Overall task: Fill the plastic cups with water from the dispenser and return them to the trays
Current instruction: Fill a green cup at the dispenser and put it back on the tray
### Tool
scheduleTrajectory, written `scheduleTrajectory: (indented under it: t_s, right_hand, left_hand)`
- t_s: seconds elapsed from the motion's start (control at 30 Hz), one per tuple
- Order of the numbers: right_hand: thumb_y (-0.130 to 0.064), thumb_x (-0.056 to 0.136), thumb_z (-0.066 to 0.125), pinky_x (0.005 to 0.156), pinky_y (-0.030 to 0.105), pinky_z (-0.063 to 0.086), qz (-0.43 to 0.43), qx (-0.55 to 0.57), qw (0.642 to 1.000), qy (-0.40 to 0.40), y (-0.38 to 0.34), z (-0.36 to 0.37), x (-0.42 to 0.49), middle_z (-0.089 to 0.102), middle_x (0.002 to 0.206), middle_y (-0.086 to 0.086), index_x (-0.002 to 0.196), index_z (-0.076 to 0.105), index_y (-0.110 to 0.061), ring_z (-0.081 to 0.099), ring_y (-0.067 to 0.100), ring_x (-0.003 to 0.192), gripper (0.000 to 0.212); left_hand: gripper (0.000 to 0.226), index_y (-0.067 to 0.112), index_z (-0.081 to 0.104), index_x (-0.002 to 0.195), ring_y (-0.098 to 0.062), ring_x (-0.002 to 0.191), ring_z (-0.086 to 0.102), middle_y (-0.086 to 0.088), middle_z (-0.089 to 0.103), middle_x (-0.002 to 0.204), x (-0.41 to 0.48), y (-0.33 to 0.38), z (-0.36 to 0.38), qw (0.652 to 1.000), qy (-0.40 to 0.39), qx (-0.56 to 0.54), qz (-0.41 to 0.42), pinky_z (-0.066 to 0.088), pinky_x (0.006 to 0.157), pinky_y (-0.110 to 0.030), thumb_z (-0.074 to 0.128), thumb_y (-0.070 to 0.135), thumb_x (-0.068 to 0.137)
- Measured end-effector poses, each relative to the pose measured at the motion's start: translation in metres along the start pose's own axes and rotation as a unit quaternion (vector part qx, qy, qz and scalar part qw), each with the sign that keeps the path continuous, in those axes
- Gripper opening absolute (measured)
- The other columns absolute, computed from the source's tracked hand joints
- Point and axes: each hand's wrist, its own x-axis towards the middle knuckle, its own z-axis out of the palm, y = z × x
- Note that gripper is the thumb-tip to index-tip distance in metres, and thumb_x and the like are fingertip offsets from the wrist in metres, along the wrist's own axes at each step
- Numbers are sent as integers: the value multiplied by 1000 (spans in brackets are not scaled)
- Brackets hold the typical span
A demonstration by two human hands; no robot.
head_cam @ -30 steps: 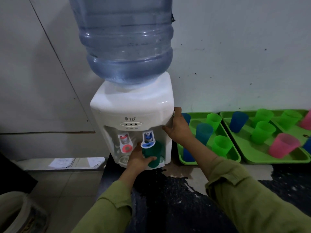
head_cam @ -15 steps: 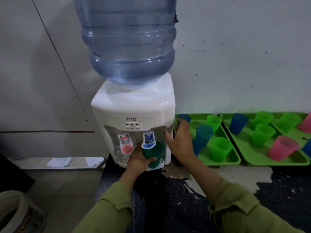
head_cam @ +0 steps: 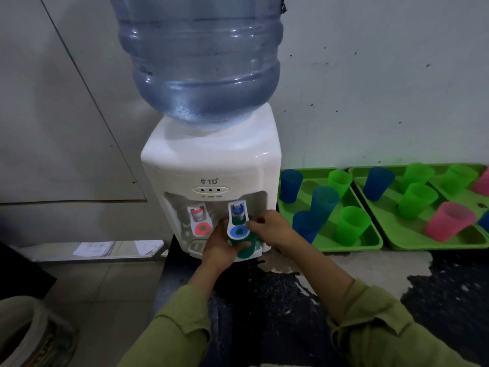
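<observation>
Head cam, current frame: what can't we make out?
- Water level in the green cup: head view, hidden by the blue lever and left hand.
- Right hand: head view, unclear whether its fingers press blue lever or green cup; blurred.
- Pink cup and right tray: head view, cut off by the right edge.

A white tabletop water dispenser (head_cam: 211,165) with an upturned blue bottle (head_cam: 201,62) stands at 12 o'clock. A dark green plastic cup (head_cam: 244,251) sits upright under its blue tap lever (head_cam: 238,223), gripped by the left hand (head_cam: 219,247). At 3 o'clock, two lime-green plastic trays (head_cam: 352,247) lie side by side, carrying upright blue cups (head_cam: 291,185), green cups (head_cam: 353,225) and pink cups (head_cam: 449,221).
</observation>
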Motion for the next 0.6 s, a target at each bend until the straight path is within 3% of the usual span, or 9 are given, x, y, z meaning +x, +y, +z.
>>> scheduleTrajectory:
  t_s: [0.07,0.13,0.2,0.33,0.47,0.6]
  right_hand:
    - [-25,89,57,41,20,26,-12,-50,998,20,9,4,2,51,62,6,60,48,-12,45,15,55,33]
    - [-26,90,55,49,26,26,-22,-81,995,49,16,10,3,58,69,11,65,53,-9,51,23,64,31]
    - [-26,91,54,56,27,30,-22,-92,992,80,19,19,8,64,76,15,69,56,-6,59,29,72,29]
    - [-27,91,55,60,27,35,-26,-103,985,134,23,31,15,67,81,15,65,45,-19,62,32,77,29]
    - [-28,90,57,59,26,37,-35,-75,981,175,28,33,14,69,80,12,81,62,-12,63,29,74,20]
    - [-25,90,57,56,25,37,-29,-4,973,230,43,33,1,65,71,5,90,62,-9,58,19,64,16]
  left_hand:
    - [55,19,50,115,-15,100,58,-1,61,116,0,1,-2,1000,-2,0,7,46,87,-27,79,11,69]
    - [52,24,48,110,-16,99,59,1,61,113,0,-1,-3,1000,-3,19,16,50,87,-33,76,11,69]
    - [52,27,46,109,-15,98,59,5,60,111,1,-5,-4,999,-4,41,21,50,86,-33,75,10,68]
    - [54,30,45,108,-12,97,58,9,58,108,3,-9,-4,998,-7,48,25,50,86,-31,74,12,66]
    - [54,28,46,105,-12,95,61,8,61,106,6,-11,-5,999,-12,37,33,51,84,-31,76,13,63]
    - [59,25,48,110,-9,99,60,9,61,109,5,-16,-6,999,-8,10,34,51,87,-30,82,21,63]
